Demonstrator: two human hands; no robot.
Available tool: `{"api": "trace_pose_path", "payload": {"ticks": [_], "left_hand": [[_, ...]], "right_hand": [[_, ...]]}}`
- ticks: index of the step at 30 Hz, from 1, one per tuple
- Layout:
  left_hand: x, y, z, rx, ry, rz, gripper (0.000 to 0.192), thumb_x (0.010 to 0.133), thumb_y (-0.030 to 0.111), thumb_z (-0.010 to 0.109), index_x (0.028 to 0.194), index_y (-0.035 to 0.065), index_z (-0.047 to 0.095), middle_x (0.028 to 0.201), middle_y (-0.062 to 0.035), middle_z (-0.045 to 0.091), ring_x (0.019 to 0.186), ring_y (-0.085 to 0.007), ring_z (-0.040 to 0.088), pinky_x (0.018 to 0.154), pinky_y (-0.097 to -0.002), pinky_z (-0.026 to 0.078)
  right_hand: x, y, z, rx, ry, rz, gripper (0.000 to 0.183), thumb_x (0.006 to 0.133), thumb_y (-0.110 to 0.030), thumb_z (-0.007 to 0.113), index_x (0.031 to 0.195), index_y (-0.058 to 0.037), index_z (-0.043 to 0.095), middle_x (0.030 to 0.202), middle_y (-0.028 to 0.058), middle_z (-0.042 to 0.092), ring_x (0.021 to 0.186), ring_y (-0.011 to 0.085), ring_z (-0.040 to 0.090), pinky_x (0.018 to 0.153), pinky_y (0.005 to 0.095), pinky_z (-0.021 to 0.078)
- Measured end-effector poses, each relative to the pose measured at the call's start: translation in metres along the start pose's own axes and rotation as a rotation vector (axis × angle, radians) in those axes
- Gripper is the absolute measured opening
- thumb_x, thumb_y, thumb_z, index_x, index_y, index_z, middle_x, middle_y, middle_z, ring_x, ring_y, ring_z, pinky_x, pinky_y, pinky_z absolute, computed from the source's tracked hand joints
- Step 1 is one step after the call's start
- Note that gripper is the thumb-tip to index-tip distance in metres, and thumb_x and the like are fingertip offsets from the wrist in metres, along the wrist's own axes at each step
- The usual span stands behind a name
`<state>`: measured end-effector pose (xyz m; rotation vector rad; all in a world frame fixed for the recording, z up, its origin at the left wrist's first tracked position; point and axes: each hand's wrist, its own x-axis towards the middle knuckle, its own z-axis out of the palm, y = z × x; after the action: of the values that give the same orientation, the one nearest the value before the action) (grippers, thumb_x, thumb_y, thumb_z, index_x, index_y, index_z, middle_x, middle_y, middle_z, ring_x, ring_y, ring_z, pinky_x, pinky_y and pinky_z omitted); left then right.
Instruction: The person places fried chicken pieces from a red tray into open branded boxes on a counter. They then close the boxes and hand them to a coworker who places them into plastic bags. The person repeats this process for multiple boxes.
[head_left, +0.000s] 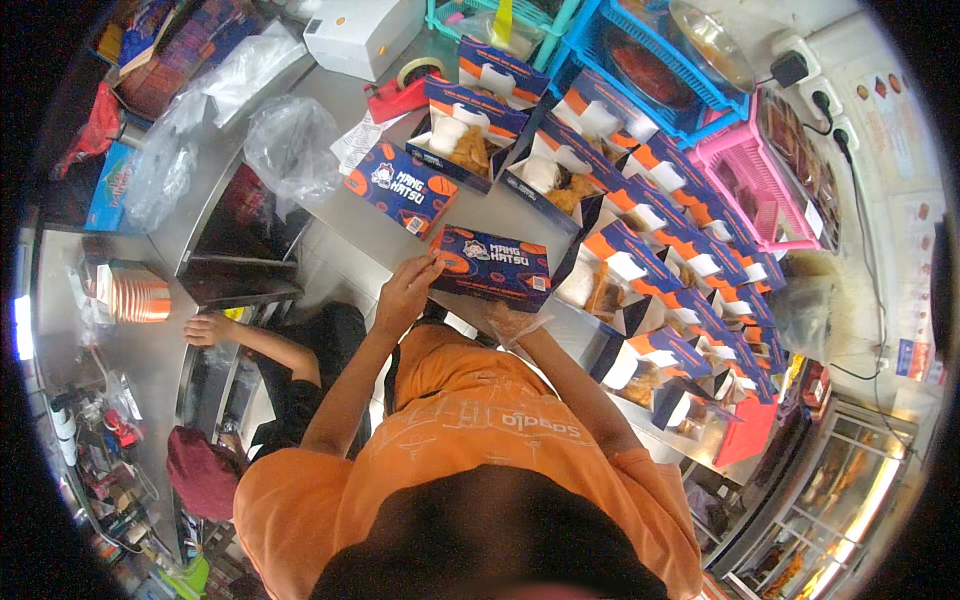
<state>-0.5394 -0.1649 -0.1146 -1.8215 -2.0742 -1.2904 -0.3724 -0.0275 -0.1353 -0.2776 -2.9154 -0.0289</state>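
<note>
A closed dark blue and orange cardboard meal box (491, 266) is held in front of my body by both hands. My left hand (407, 291) grips its left end, fingertips on the lid's corner. Under the near right edge is my right hand (516, 322), in a clear plastic glove and partly hidden by the box. Just beyond lies another closed meal box (401, 187) of the same print, flat on the steel counter (345, 217). To the right, an open meal box (551, 184) shows fried breaded pieces beside a white wrapped portion.
Several more open boxes (660, 262) fill the counter's right side. Behind them stand a blue plastic basket (660, 82) and a pink one (757, 180). A red tape dispenser (397, 97) and a clear plastic bag (292, 146) lie farther left. A co-worker (277, 375) crouches at left.
</note>
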Motion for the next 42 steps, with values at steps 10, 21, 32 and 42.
{"api": "trace_pose_path", "payload": {"ticks": [10,21,32,42], "left_hand": [[0.008,-0.005,-0.012,0.02,-0.154,-0.069,0.057,0.072,-0.004,0.064,0.125,0.015,0.056,0.126,-0.0064,0.057,0.106,-0.0271,0.06,0.079,-0.0349,0.055],[-0.061,-0.036,0.023,-0.431,-0.267,-0.298,0.033,0.089,0.008,0.06,0.121,0.013,0.057,0.121,-0.0118,0.057,0.102,-0.0284,0.06,0.084,-0.0319,0.052],[-0.061,-0.003,0.056,0.442,-0.418,0.063,0.058,0.071,0.029,0.07,0.127,0.0262,0.056,0.121,-0.0018,0.05,0.112,-0.025,0.047,0.098,-0.0465,0.036],[-0.052,0.009,0.057,0.355,-0.425,-0.052,0.041,0.083,0.017,0.053,0.124,0.0216,0.057,0.116,-0.0043,0.049,0.107,-0.0216,0.047,0.09,-0.0403,0.04]], "right_hand": [[-0.045,0.022,-0.074,0.336,-0.533,0.594,0.039,0.082,-0.013,0.061,0.121,-0.014,0.056,0.123,0.0091,0.059,0.117,0.0251,0.055,0.097,0.0401,0.0437],[-0.043,0.038,-0.062,0.28,-0.293,0.058,0.049,0.078,-0.015,0.068,0.125,-0.0171,0.057,0.135,0.0107,0.049,0.123,0.0337,0.048,0.102,0.0451,0.0407],[0.063,0.042,-0.072,0.217,-0.575,0.201,0.109,0.058,-0.046,0.082,0.148,-0.0322,0.022,0.14,0.027,0.033,0.123,0.046,0.043,0.099,0.0504,0.0415],[0.066,0.049,-0.076,0.334,-0.654,0.223,0.104,0.064,-0.037,0.081,0.148,-0.0311,0.02,0.138,0.0302,0.035,0.126,0.046,0.041,0.104,0.0505,0.0372]]}}
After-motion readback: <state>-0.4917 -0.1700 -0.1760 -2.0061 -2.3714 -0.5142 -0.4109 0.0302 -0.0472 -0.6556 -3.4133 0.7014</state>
